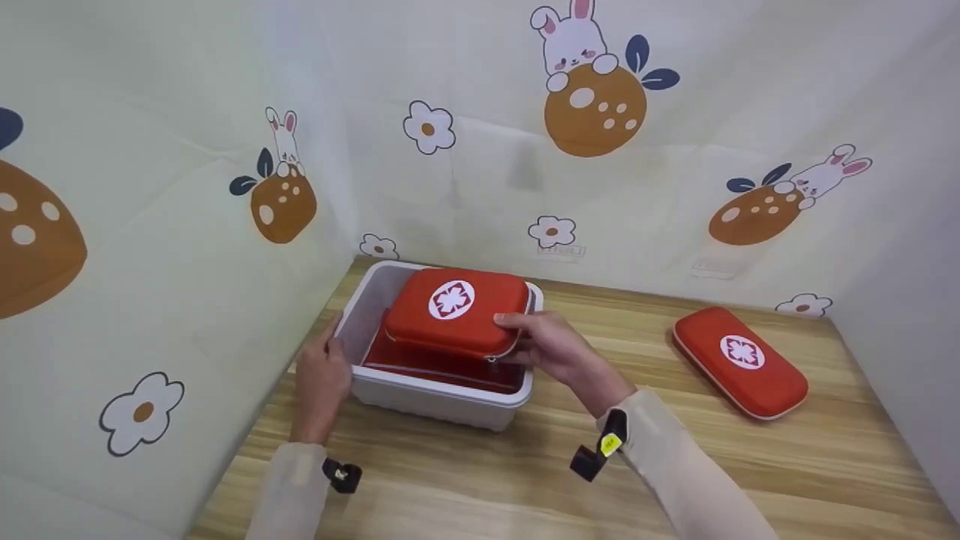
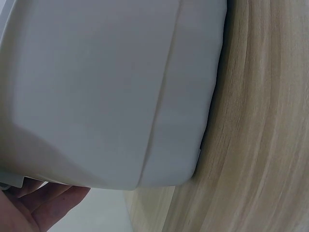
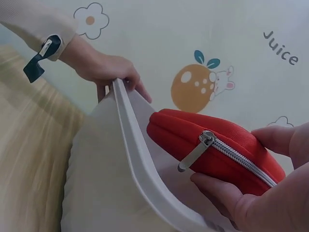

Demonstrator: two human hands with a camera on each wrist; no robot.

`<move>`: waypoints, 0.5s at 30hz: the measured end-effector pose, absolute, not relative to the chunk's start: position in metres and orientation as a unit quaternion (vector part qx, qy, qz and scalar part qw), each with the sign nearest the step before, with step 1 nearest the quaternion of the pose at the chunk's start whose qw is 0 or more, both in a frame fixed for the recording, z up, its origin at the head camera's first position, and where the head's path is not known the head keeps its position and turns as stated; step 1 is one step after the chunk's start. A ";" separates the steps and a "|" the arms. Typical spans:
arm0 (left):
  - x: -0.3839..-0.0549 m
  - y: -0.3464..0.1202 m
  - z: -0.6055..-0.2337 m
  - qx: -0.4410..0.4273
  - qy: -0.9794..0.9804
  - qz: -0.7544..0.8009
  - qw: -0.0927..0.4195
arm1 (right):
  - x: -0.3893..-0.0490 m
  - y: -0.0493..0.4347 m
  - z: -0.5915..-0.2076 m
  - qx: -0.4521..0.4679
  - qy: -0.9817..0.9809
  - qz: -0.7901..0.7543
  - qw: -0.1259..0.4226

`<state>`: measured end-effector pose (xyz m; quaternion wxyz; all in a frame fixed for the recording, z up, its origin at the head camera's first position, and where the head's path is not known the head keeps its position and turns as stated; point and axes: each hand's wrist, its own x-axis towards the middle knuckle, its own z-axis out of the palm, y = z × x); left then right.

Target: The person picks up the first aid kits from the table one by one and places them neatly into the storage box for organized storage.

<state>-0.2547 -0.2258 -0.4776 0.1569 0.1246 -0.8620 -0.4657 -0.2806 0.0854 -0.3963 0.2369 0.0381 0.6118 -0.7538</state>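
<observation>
In the middle of the head view, the red case (image 1: pixel 469 326) is at the mouth of the white bin (image 1: pixel 435 406), tilted, above a dark red thing (image 1: pixel 450 373) whose kind I cannot tell; the right hand (image 1: pixel 556 349) grips its right end — thumb on top, fingers underneath — probably because so flat a body is held best at its edge; the left hand (image 1: pixel 322 382) has its fingers curled over the bin's left rim, which likely keeps the bin from sliding on the wooden table (image 1: pixel 450 480); at the right of the frame lies a second red case (image 1: pixel 780 386), emblem upward.
</observation>
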 end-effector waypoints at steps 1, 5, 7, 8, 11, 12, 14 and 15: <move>-0.255 -0.226 -0.478 0.124 -0.862 -0.466 0.157 | -0.281 0.083 -0.395 0.040 0.613 -0.752 0.240; -0.256 -0.227 -0.479 0.121 -0.860 -0.470 0.156 | -0.284 0.073 -0.394 0.047 0.623 -0.740 0.248; -0.256 -0.227 -0.479 0.121 -0.859 -0.474 0.153 | -0.286 0.069 -0.394 0.046 0.628 -0.736 0.249; -0.256 -0.227 -0.479 0.119 -0.858 -0.476 0.154 | -0.286 0.067 -0.394 0.047 0.630 -0.734 0.249; -0.256 -0.227 -0.479 0.115 -0.856 -0.478 0.157 | -0.288 0.063 -0.397 0.047 0.632 -0.731 0.252; -0.255 -0.227 -0.479 0.116 -0.858 -0.473 0.161 | -0.288 0.061 -0.399 0.046 0.634 -0.729 0.254; -0.256 -0.227 -0.479 0.120 -0.864 -0.457 0.174 | -0.288 0.058 -0.402 0.045 0.639 -0.724 0.256; -0.256 -0.226 -0.480 0.121 -0.866 -0.449 0.182 | -0.289 0.057 -0.403 0.044 0.640 -0.722 0.257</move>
